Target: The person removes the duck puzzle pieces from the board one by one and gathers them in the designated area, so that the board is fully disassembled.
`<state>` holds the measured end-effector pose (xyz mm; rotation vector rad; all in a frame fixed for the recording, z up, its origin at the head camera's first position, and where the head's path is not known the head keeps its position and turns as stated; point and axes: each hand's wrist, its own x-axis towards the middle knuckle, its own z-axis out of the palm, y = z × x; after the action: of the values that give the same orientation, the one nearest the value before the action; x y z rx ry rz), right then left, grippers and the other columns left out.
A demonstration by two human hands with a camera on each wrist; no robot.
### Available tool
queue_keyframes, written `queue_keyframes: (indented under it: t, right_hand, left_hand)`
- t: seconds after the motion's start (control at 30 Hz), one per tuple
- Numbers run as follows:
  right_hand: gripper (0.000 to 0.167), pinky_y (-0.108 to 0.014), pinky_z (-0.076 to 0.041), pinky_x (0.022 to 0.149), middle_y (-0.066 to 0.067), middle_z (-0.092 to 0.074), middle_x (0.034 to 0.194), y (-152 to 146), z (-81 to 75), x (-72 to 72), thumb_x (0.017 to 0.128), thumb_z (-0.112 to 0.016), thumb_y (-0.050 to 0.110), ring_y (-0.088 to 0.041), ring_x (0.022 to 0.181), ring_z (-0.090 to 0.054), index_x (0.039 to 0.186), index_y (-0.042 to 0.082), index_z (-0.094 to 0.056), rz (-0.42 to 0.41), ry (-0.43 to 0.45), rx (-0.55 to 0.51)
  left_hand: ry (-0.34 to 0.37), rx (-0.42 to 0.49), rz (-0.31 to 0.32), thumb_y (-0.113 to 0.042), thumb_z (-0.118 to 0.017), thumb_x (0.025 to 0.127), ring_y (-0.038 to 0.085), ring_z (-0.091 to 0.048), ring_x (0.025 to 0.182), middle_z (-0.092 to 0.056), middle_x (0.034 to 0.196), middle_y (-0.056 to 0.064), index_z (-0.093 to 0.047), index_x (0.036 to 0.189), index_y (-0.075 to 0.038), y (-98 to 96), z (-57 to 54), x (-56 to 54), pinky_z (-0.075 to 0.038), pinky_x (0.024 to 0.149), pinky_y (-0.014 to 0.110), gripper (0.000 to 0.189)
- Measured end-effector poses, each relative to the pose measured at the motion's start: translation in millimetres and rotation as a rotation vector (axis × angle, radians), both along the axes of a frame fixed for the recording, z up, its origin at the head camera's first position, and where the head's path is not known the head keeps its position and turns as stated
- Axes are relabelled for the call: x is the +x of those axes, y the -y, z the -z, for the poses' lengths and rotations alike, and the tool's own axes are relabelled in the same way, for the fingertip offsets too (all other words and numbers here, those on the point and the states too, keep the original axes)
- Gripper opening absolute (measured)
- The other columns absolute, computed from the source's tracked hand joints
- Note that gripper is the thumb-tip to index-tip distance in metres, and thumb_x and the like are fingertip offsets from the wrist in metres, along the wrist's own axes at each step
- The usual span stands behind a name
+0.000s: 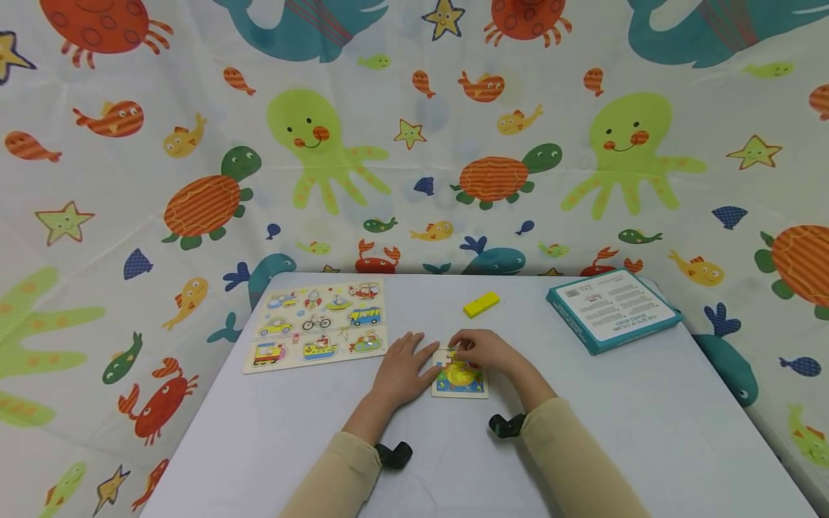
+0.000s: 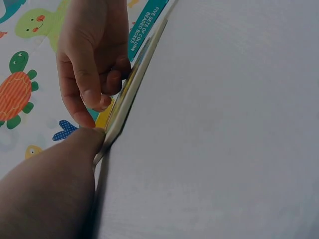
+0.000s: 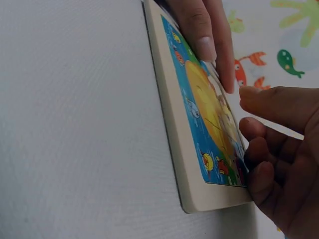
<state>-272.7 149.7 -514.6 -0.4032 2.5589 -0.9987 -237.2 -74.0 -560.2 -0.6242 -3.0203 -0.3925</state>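
Observation:
A small wooden puzzle board (image 1: 460,393) with a yellow duck-like picture on blue lies flat on the white table. My left hand (image 1: 404,370) rests at its left side, fingers spread on the table and thumb at the board's edge. Over the upper right part bends my right hand (image 1: 488,352). In the right wrist view the right hand (image 3: 286,164) has loosely bent fingers close against the picture (image 3: 204,107), with nothing visible between thumb and fingertips. The left hand's fingers (image 3: 197,25) lie along the board's far side there.
A larger wooden vehicle puzzle board (image 1: 315,327) lies at the back left. Behind the small board is a yellow block (image 1: 481,304). A teal box (image 1: 612,309) lies at the back right. A sea-animal cloth (image 1: 414,144) hangs behind the table (image 1: 648,432).

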Motion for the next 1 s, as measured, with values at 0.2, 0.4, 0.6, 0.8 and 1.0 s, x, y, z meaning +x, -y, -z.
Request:
queue_keyframes:
  t: [0.2, 0.4, 0.6, 0.8, 1.0]
  right_hand:
    - [0.018, -0.028, -0.046, 0.062, -0.001, -0.059, 0.082, 2.1, -1.5, 2.5, 0.092, -0.068, 0.017, -0.016, 0.067, -0.055, 0.109, 0.024, -0.07, -0.027, 0.026, -0.011]
    - [0.018, -0.029, -0.044, 0.065, 0.0, -0.058, 0.079, 4.6, 0.8, 1.4, 0.09, -0.072, 0.018, -0.016, 0.072, -0.053, 0.106, 0.025, -0.07, -0.043, 0.009, 0.033]
    - [0.015, -0.029, -0.044, 0.067, 0.0, -0.057, 0.08, 6.6, 2.3, 1.0, 0.091, -0.071, 0.017, -0.017, 0.076, -0.054, 0.103, 0.024, -0.07, -0.047, 0.0, 0.049]
    - [0.015, -0.03, -0.047, 0.074, 0.0, -0.057, 0.089, 7.2, 2.6, 0.9, 0.09, -0.072, 0.017, -0.017, 0.084, -0.052, 0.101, 0.026, -0.069, -0.034, -0.024, 0.075]
    - [0.014, -0.039, -0.051, 0.092, 0.0, -0.055, 0.106, 8.0, 3.5, 2.9, 0.088, -0.074, 0.02, -0.018, 0.096, -0.053, 0.097, 0.029, -0.069, -0.009, -0.045, 0.073]
  left_hand:
    - [-0.003, 0.016, 0.01, -0.06, -0.044, 0.098, 0.029, -0.027, 0.15, -0.038, 0.158, 0.004, -0.044, 0.149, -0.035, -0.1, -2.2, 0.7, -0.021, 0.124, 0.047, 0.057]
    - [0.001, 0.02, 0.01, -0.061, -0.043, 0.098, 0.029, -0.026, 0.151, -0.038, 0.158, 0.004, -0.043, 0.149, -0.036, -0.3, -0.8, 0.1, -0.021, 0.125, 0.047, 0.057]
    - [0.004, 0.025, 0.007, -0.06, -0.044, 0.098, 0.029, -0.026, 0.15, -0.038, 0.158, 0.004, -0.044, 0.149, -0.035, 0.0, -0.8, 0.3, -0.021, 0.124, 0.047, 0.057]
    - [0.004, 0.012, 0.004, -0.062, -0.043, 0.098, 0.028, -0.026, 0.151, -0.038, 0.158, 0.003, -0.043, 0.149, -0.037, -0.4, -1.3, 0.2, -0.021, 0.125, 0.047, 0.058]
    - [-0.002, 0.01, 0.006, -0.062, -0.042, 0.098, 0.029, -0.026, 0.15, -0.038, 0.157, 0.003, -0.043, 0.149, -0.036, -0.5, -1.6, 0.3, -0.021, 0.124, 0.047, 0.058]
